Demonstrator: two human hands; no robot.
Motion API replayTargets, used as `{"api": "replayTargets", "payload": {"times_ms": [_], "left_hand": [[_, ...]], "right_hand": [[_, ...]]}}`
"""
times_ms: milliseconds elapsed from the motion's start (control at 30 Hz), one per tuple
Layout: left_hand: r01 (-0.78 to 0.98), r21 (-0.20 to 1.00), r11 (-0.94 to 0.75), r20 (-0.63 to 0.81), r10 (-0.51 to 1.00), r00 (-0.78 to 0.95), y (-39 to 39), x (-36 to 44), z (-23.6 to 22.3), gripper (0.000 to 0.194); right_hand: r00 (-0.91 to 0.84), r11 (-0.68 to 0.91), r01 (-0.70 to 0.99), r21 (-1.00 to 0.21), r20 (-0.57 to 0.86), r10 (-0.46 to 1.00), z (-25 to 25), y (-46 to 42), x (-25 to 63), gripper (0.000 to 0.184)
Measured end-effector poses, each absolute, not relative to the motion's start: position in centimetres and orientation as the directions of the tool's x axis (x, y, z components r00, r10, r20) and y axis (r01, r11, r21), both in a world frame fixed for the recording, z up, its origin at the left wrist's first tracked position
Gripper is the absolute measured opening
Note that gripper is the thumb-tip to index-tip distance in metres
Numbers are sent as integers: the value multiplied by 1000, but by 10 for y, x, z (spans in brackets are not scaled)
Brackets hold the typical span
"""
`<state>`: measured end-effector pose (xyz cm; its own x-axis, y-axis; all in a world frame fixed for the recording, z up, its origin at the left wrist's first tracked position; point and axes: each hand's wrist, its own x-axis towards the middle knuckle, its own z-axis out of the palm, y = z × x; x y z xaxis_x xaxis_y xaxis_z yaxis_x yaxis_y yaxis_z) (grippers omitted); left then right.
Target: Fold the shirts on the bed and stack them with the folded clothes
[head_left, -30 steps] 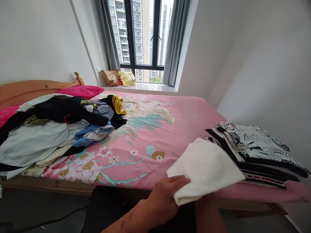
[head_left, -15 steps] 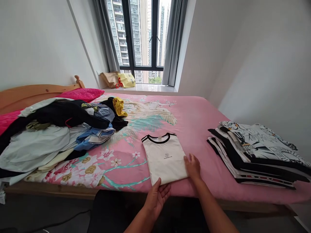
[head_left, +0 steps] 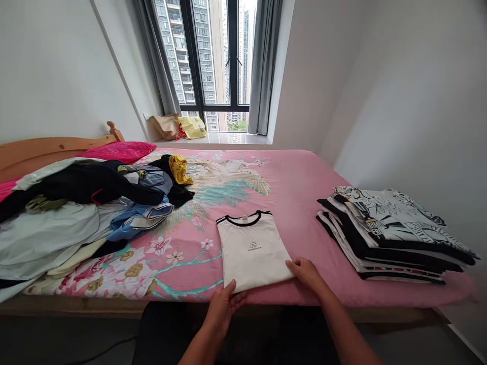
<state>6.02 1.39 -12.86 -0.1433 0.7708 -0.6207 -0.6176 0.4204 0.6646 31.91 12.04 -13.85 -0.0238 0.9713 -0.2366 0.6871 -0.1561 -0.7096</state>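
A white T-shirt [head_left: 253, 256] with a black striped collar and a small dark chest print lies folded in a neat rectangle on the bed, collar facing away from me. My left hand [head_left: 224, 304] pinches its near left corner, thumb on top and fingers below the edge. At the near right corner, my right hand [head_left: 307, 272] has hold of the cloth, its thumb on top and the other fingers partly hidden. The shirt still looks flat on the bed.
A stack of folded shirts [head_left: 399, 215] stands to the right. Loose clothes [head_left: 76, 223] are heaped on the left, by a bright pink pillow [head_left: 118, 151]. Pink bedding [head_left: 292, 187] covers the bed. Paper and yellow bags [head_left: 192, 128] sit on the windowsill.
My left hand has shifted to the shirt's near left corner and closed on it. My right hand has slid down to the near right corner. The view has turned slightly right.
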Motion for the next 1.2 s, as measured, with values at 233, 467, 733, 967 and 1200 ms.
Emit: {"api": "replayTargets", "payload": {"times_ms": [233,467,733,967,1200], "left_hand": [[-76,768,636,-640,761,-101,-18,7,-143,51],[23,914,405,-380,874,-301,36,-21,-118,44],[-54,897,439,-441,880,-178,111,-27,-124,35],[59,856,514,-511,857,-65,137,-38,-119,39],[240,857,455,-400,883,-246,139,-23,-122,34]], "right_hand": [[-24,-154,689,-708,-235,972,-155,80,322,37],[-24,-81,504,-860,-107,994,-140,122,305,41],[-21,-276,71,-958,-278,960,-141,159,292,41],[-88,-327,46,-944,-330,940,-142,182,288,40],[-64,-338,72,-938,-343,937,-151,191,287,32]]}}
